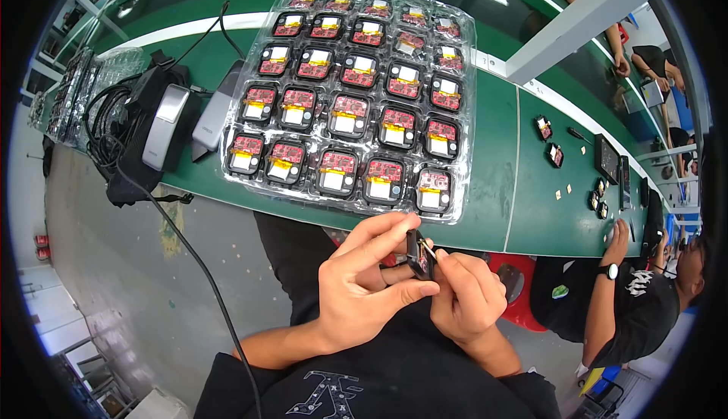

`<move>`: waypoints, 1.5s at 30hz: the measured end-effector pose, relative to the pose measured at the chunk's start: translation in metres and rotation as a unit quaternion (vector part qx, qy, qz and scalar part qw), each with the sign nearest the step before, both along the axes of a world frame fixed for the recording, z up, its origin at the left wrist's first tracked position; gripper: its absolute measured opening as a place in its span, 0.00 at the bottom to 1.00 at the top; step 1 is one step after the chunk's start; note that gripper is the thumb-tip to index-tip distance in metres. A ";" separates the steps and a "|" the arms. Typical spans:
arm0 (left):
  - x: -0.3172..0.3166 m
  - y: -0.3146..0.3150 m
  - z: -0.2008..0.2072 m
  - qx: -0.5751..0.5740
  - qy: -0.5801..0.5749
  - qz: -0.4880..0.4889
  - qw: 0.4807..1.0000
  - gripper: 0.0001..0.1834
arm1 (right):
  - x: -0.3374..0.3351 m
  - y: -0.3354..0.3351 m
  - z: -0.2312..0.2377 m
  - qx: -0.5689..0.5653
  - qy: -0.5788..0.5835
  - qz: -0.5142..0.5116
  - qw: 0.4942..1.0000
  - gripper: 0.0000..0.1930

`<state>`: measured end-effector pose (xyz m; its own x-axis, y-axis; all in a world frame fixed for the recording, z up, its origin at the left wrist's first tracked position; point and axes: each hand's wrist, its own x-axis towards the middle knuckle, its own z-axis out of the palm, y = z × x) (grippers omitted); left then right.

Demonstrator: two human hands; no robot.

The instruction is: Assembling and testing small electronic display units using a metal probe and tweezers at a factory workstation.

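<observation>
Both hands on one small dark case, just off the table's near edge

The left forearm comes in from the lower left and bends up at the wrist, palm turned inward toward the body's midline. The left hand is half curled: its forefinger arches over the top of the case, the thumb lies along the lower side with its tip just below, and the other fingers bend in behind. The case is held between them, tilted up nearly on edge.

The right forearm rises from the lower right. The right hand is nearly closed, thumb and forefinger pinched on a thin pale stick, the remaining fingers folded toward the palm. The stick's far end reaches the face of the case; whether it touches anything inside is too small to tell.

The case is in front of the chest, just below the near right corner of a clear tray. The tray lies on the green table, its pockets filled with similar units showing red boards. At far right, a co-worker's hand rests at the table's edge.
</observation>
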<state>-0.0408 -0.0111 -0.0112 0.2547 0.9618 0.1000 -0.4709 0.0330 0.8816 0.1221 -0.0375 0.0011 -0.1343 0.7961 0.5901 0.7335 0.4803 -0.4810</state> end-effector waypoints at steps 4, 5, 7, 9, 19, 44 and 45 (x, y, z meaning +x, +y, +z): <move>-0.002 0.003 0.005 -0.025 -0.037 -0.029 0.999 0.36 | 0.003 0.001 0.006 -0.028 0.005 0.006 1.000 0.16; -0.003 0.004 0.003 -0.024 -0.037 -0.029 0.999 0.36 | 0.005 0.003 0.008 -0.027 0.005 0.006 1.000 0.16; -0.005 0.006 -0.002 -0.029 -0.089 -0.067 0.993 0.37 | 0.009 0.005 0.015 -0.054 0.011 0.010 0.998 0.15; -0.007 0.006 -0.003 -0.008 -0.110 -0.072 0.991 0.37 | 0.014 0.006 0.020 -0.030 0.007 0.013 0.999 0.14; -0.009 0.006 -0.005 0.021 -0.114 -0.079 0.990 0.37 | 0.011 0.007 0.014 0.007 0.023 0.004 1.000 0.13; -0.003 0.005 -0.004 -0.009 -0.098 -0.082 0.992 0.35 | 0.016 0.004 0.003 0.067 -0.048 0.010 0.997 0.17; -0.001 0.003 -0.004 -0.009 -0.098 -0.083 0.992 0.35 | 0.015 0.004 0.001 0.067 -0.048 0.009 0.997 0.17</move>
<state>-0.0419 -0.0076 -0.0148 0.3871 0.9104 0.1459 -0.6193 0.1395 0.7726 0.1368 -0.0333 0.0020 -0.2083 0.7081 0.6747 0.7638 0.5486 -0.3400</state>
